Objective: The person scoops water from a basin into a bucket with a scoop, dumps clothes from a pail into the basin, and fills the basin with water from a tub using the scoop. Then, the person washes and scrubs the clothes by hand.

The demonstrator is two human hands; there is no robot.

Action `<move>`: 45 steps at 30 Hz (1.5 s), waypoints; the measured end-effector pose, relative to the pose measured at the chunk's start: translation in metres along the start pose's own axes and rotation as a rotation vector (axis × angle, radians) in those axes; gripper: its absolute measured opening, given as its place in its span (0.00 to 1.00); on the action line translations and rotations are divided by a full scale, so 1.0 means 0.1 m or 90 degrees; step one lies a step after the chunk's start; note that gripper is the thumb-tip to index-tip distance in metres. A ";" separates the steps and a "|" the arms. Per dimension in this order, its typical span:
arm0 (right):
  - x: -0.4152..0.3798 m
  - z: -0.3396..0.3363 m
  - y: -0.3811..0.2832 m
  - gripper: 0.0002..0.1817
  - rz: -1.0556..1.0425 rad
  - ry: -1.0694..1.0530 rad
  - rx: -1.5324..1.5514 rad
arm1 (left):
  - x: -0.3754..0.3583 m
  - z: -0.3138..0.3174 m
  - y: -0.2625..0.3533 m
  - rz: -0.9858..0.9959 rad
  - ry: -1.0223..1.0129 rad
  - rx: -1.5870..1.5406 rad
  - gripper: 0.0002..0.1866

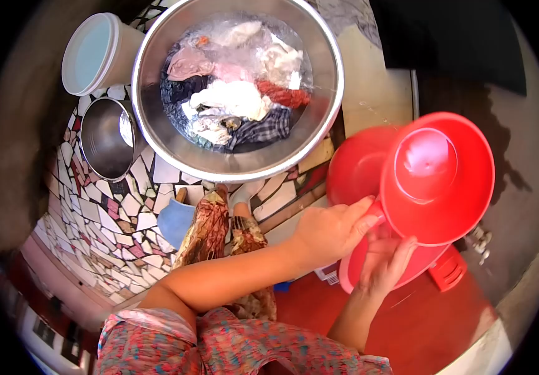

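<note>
Red plastic jug (pixel 437 178) at 3 o'clock, tilted. Left hand (pixel 332 228) clamped on handle, right hand (pixel 385 262) cupped under base. Looks light, stiff, probably wet-slippery; handle best grip. Steel basin (pixel 176 150) of soaking clothes (pixel 235 97) at 12 o'clock.

Floor (pixel 126 219), as I see it from the head view: broken-tile mosaic in white, pink and dark pieces. Standing on it I log one large steel basin (pixel 157 134) filled with water and soaking clothes (pixel 232 94); one smaller steel pot (pixel 104 137) just beside the basin's left; one white bucket (pixel 98 53) behind that pot; one blue item (pixel 174 222) near the basin's front edge, partly hidden.
</note>
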State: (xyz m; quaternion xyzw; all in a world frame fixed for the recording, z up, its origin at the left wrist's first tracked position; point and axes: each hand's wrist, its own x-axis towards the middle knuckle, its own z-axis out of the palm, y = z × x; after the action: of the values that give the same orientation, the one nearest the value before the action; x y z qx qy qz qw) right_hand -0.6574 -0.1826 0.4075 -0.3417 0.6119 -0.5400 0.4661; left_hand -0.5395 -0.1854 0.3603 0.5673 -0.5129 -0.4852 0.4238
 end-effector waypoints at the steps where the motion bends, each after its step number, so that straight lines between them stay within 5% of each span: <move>1: -0.02 -0.10 0.04 0.31 0.077 0.055 0.078 | -0.05 0.07 0.04 0.022 -0.050 0.104 0.21; 5: 0.03 -0.74 0.33 0.24 0.241 0.179 0.228 | -0.33 0.51 -0.04 0.072 -0.115 0.118 0.23; 9: 0.25 -1.43 0.82 0.20 0.316 0.197 0.314 | -0.49 0.78 -0.37 -0.031 -0.173 -0.033 0.21; 13: 0.43 -1.86 1.43 0.20 0.434 0.326 0.372 | -0.45 0.36 -0.78 -0.084 -0.300 0.023 0.18; 16: 0.41 -1.76 1.64 0.22 0.381 0.373 0.447 | -0.52 0.06 -1.23 -0.180 -0.206 0.060 0.15; 18: 0.35 -2.09 1.81 0.21 0.449 0.255 0.551 | -0.52 -0.21 -1.58 -0.203 -0.181 0.118 0.14; 24: 0.01 -0.68 0.92 0.29 -0.200 0.252 -0.131 | -0.59 -1.07 -3.04 -0.395 -0.122 0.276 0.17; 25: -0.05 -0.49 1.04 0.29 -0.195 0.253 -0.134 | -0.58 -1.22 -3.34 -0.317 -0.078 0.405 0.19; 26: -0.12 -0.24 1.35 0.28 -0.216 0.048 -0.117 | -0.62 -1.41 -3.75 -0.247 -0.035 0.530 0.21; 31: 0.16 1.02 3.32 0.28 0.104 -0.270 -0.375 | -0.52 -1.92 -4.75 -0.300 -0.076 0.643 0.36; 32: 0.29 1.11 3.80 0.31 0.010 -0.349 -0.513 | -0.50 -1.97 -4.88 -0.306 -0.080 0.646 0.36; 35: 0.80 1.47 4.84 0.35 -0.149 -0.313 -0.627 | -0.43 -2.08 -5.26 -0.279 -0.150 0.754 0.38; 37: 1.14 1.73 5.22 0.37 -0.202 -0.299 -0.762 | -0.34 -2.12 -5.53 -0.140 0.028 0.616 0.39; 39: 1.28 1.88 5.69 0.22 -0.501 -0.421 -0.783 | -0.10 -2.13 -5.55 -0.030 0.029 0.600 0.39; 41: 0.88 2.09 5.68 0.46 0.031 -0.337 -0.919 | 0.08 -2.04 -5.60 0.008 0.010 0.569 0.36; 42: 0.80 1.95 5.99 0.39 -0.102 -0.318 -0.995 | 0.09 -1.96 -5.63 -0.023 -0.026 0.621 0.36; 45: 0.68 1.81 6.26 0.41 -0.183 -0.314 -0.908 | 0.14 -1.90 -5.88 -0.080 -0.110 0.695 0.36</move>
State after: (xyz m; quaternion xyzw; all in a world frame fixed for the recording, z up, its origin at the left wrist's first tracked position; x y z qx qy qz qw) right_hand -0.4565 -0.1922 -0.2162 -0.7464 0.6400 0.0215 0.1810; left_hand -0.2517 -0.1355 -0.1843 0.6922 -0.6879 -0.2185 -0.0054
